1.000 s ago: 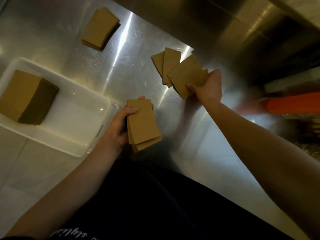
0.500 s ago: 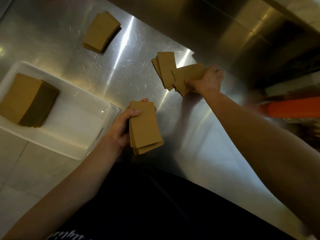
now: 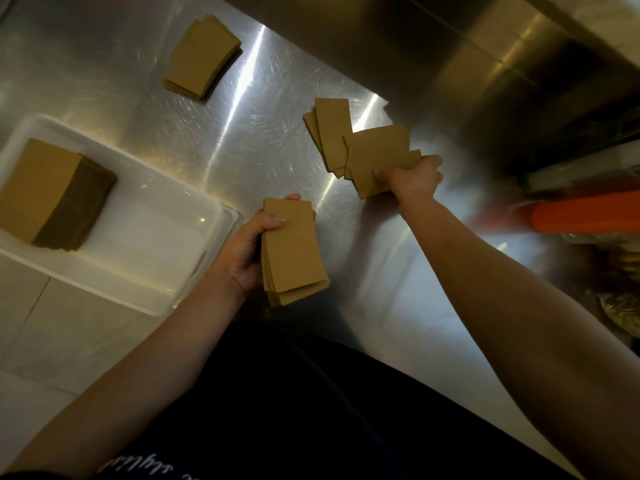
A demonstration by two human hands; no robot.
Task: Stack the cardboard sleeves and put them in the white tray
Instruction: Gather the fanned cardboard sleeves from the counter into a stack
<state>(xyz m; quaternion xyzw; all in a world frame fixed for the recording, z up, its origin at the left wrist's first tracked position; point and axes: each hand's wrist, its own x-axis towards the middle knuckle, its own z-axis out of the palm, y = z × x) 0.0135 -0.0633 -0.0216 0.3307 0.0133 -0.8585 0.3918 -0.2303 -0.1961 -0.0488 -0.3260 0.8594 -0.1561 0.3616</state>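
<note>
My left hand (image 3: 249,251) grips a neat stack of brown cardboard sleeves (image 3: 294,251) above the steel counter, just right of the white tray (image 3: 194,216). A thick stack of sleeves (image 3: 45,192) lies in the tray's left part. My right hand (image 3: 412,178) is closed on a few loose sleeves (image 3: 377,157), lifted slightly off the counter. Beside them, two or three more loose sleeves (image 3: 330,129) lie fanned on the counter. A small pile of sleeves (image 3: 202,57) rests at the far left of the counter.
The steel counter (image 3: 263,140) runs diagonally, with a steel wall (image 3: 450,57) behind it. An orange cylinder (image 3: 585,216) lies at the right edge. The tray overhangs the counter's near edge above a tiled floor (image 3: 69,323).
My right hand has gathered the loose sleeves together and pulled them a little toward me. My left hand keeps its stack almost still.
</note>
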